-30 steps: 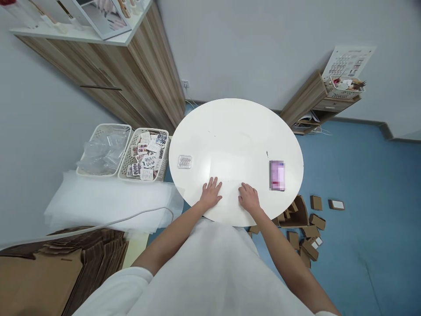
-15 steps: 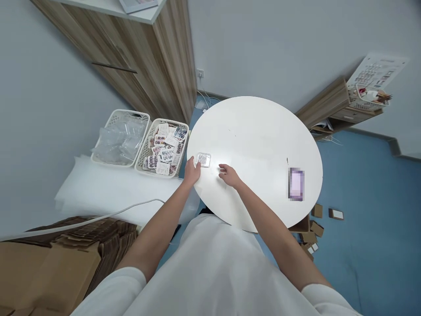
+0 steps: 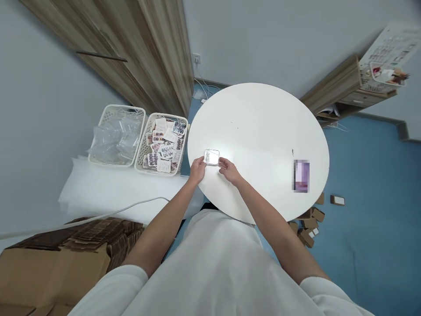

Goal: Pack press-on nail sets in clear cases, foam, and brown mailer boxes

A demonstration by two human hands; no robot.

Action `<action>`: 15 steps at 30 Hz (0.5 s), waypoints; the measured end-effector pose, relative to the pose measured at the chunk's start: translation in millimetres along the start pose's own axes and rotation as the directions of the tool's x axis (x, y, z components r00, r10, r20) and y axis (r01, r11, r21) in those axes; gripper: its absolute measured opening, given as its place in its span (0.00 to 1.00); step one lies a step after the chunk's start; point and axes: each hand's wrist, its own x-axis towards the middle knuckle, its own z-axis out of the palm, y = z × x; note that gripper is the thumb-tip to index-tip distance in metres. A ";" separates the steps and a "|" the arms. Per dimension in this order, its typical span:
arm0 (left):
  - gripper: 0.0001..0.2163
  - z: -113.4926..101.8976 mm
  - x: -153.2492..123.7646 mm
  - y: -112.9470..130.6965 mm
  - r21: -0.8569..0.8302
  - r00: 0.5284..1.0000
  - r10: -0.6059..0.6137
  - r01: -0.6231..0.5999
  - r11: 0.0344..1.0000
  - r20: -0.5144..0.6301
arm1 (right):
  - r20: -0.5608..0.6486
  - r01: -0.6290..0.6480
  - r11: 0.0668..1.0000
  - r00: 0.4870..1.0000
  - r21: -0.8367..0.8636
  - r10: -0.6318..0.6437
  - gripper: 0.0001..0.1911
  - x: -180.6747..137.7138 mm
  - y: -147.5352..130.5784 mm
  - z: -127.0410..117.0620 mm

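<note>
Baskets sit off the table's [image 3: 263, 118] left edge: a wrapper basket [image 3: 108, 106] full of clear film, then a card basket [image 3: 164, 116] of printed nail sets. Just right of them the left hand [image 3: 197, 169] pinches one end of a small clear case [image 3: 212, 156] at the table's left edge, and the right hand [image 3: 230, 171] pinches the other end. Half a second ago only the left hand touched it while the right was reaching, so it has gone from one hand to both. A blurred flat item [image 3: 301, 175] lies near the right edge.
</note>
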 end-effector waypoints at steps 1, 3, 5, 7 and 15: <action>0.19 6.7 -4.2 2.1 -0.023 0.999 0.027 -0.027 0.999 0.026 | -0.020 0.025 1.000 0.999 -0.006 -0.025 0.33 -8.6 2.5 -9.8; 0.19 24.1 -15.1 7.6 -0.062 0.992 0.081 -0.075 0.995 0.096 | -0.068 0.067 0.997 0.995 -0.027 -0.069 0.31 -29.6 9.3 -32.9; 0.19 44.1 -29.1 14.1 -0.084 0.975 0.123 -0.109 0.990 0.183 | -0.125 0.073 0.995 0.989 -0.070 -0.081 0.28 -54.0 19.1 -57.0; 0.19 63.6 -45.2 19.5 -0.090 0.947 0.167 -0.148 0.985 0.274 | -0.171 0.065 0.989 0.981 -0.136 -0.088 0.26 -78.8 31.6 -78.1; 0.18 107.4 -105.1 13.6 0.001 0.849 0.196 -0.226 0.974 0.490 | -0.230 0.038 0.903 0.961 -0.428 -0.150 0.26 -150.8 85.6 -112.5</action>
